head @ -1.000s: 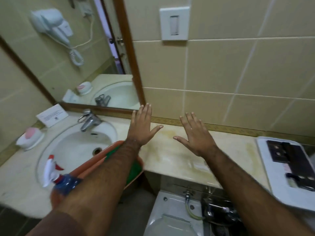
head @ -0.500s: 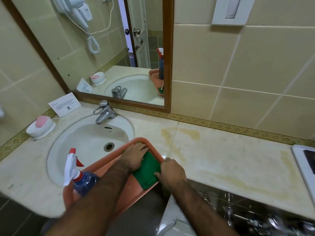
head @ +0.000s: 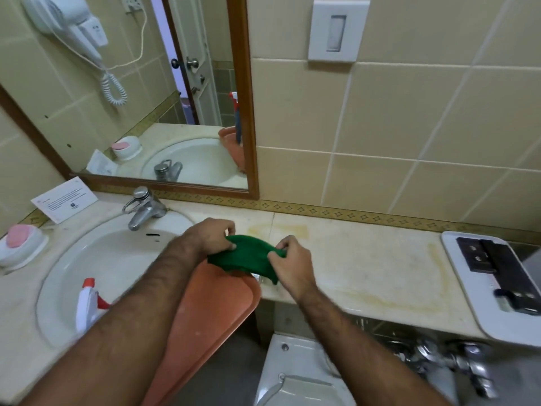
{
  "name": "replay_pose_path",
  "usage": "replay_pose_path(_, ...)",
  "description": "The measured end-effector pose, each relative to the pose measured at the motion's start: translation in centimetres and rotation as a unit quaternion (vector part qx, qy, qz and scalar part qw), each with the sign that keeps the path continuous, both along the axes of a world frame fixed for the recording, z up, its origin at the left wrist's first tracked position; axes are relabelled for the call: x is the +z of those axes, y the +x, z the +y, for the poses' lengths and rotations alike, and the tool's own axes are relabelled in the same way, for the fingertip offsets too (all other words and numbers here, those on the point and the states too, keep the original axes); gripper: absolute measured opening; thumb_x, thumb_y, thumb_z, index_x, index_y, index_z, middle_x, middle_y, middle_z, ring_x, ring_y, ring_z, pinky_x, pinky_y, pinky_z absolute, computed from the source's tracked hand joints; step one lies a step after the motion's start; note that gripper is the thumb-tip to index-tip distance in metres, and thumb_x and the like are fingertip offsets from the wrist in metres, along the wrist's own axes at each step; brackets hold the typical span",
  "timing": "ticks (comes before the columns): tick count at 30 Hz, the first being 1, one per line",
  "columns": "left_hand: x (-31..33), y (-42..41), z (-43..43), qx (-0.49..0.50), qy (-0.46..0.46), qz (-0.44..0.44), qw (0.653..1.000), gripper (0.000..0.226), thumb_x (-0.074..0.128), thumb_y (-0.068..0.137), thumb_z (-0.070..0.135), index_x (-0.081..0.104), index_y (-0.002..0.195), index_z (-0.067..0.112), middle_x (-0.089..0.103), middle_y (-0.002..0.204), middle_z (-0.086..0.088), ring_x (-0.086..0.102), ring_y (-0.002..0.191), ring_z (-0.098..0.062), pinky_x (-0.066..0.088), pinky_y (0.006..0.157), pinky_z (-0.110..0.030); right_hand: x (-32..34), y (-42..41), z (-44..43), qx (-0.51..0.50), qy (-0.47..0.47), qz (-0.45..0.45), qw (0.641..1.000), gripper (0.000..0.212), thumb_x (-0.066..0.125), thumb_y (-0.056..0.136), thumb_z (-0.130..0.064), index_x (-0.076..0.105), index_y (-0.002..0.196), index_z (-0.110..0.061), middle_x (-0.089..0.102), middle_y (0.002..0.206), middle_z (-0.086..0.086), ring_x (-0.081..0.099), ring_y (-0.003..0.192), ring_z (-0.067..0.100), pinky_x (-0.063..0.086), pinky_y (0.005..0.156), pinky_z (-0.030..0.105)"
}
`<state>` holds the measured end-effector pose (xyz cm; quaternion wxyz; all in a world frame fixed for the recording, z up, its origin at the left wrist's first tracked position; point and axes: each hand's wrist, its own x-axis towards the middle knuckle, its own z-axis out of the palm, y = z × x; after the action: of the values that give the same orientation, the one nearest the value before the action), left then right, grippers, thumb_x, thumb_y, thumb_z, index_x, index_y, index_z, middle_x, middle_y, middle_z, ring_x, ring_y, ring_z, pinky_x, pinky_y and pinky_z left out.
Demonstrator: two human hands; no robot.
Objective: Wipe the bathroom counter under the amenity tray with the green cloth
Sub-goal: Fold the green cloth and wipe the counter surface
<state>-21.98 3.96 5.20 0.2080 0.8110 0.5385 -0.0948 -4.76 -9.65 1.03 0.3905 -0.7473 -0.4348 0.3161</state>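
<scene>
The green cloth (head: 248, 257) is held up between both hands, just above the far end of an orange tray (head: 210, 312). My left hand (head: 212, 237) pinches its left edge and my right hand (head: 291, 262) grips its right edge. The beige stone counter (head: 366, 259) stretches to the right of the cloth, with yellowish stains on it. The white amenity tray (head: 468, 312) lies at the counter's right end, carrying dark flat items.
The orange tray lies across the white sink (head: 96, 259) and holds a spray bottle (head: 87, 303). A tap (head: 143, 209), a soap dish (head: 20, 244) and a card (head: 64, 199) stand around the sink. A toilet cistern (head: 295, 373) and pipes sit below the counter edge.
Both hands went from hovering spread over the counter to the cloth in the orange tray, and have now lifted it out and hold it up between them.
</scene>
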Motion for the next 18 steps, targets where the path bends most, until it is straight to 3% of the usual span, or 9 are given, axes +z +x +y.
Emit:
replay_pose_path(4,1.9,5.6,-0.7,-0.015,-0.012,-0.126,0.992,0.03,0.08,0.083,0.042,0.07,0.107,0.026,0.068,0.111,0.0,0.061,0.101,-0.019,0.048,0.083,-0.033,0.8,6.8,-0.2,-0.099,0.017,0.034,0.994,0.01,0.063,0.094,-0.013,0.061,0.103,-0.013,0.065,0.093,-0.001,0.061,0.076,0.002,0.045,0.049,0.01)
replay_pose_path(6,1.2,8.7,-1.6,-0.014,-0.022,-0.149,0.989,0.033,0.082,0.082,0.04,0.071,0.109,0.024,0.067,0.115,-0.002,0.06,0.102,-0.019,0.046,0.082,-0.03,-0.1,9.9,-0.8,-0.114,-0.005,0.029,0.993,0.01,0.064,0.093,-0.014,0.064,0.103,-0.012,0.067,0.094,0.001,0.059,0.076,0.003,0.043,0.047,0.011)
replay_pose_path(9,-1.7,12.7,-3.3,-0.003,-0.04,-0.073,0.997,0.036,0.081,0.084,0.035,0.071,0.115,0.019,0.067,0.122,-0.006,0.062,0.108,-0.024,0.051,0.09,-0.033,-2.6,13.3,-1.8,-0.088,-0.068,0.019,0.994,0.011,0.066,0.09,-0.015,0.068,0.1,-0.012,0.071,0.098,0.004,0.06,0.08,0.007,0.043,0.057,0.018)
replay_pose_path(13,-6.1,15.7,-5.6,0.061,-0.009,0.09,0.994,0.027,0.07,0.093,0.021,0.068,0.118,0.011,0.067,0.126,-0.01,0.063,0.116,-0.029,0.053,0.091,-0.038,-6.3,14.6,-2.4,0.026,-0.102,-0.001,0.994,0.014,0.075,0.089,-0.023,0.077,0.097,-0.012,0.075,0.096,0.003,0.067,0.085,0.016,0.047,0.061,0.015)
replay_pose_path(16,-9.3,17.6,-8.0,0.072,0.115,0.143,0.98,0.044,0.056,0.096,0.025,0.055,0.137,0.011,0.044,0.153,-0.017,0.036,0.145,-0.036,0.034,0.118,-0.045,-8.0,15.9,-1.9,0.134,-0.1,-0.085,0.982,0.039,0.064,0.096,-0.05,0.082,0.102,-0.016,0.08,0.097,0.001,0.071,0.086,0.014,0.058,0.078,0.032)
replay_pose_path(18,-12.0,19.3,-11.2,0.084,0.126,0.066,0.986,0.066,0.043,0.102,0.046,0.039,0.153,0.004,0.024,0.166,-0.023,0.019,0.155,-0.039,0.014,0.129,-0.048,-9.1,18.2,-1.2,0.156,-0.087,-0.192,0.965,0.051,0.048,0.102,-0.055,0.073,0.127,-0.019,0.072,0.129,0.003,0.065,0.116,0.017,0.051,0.101,0.036)
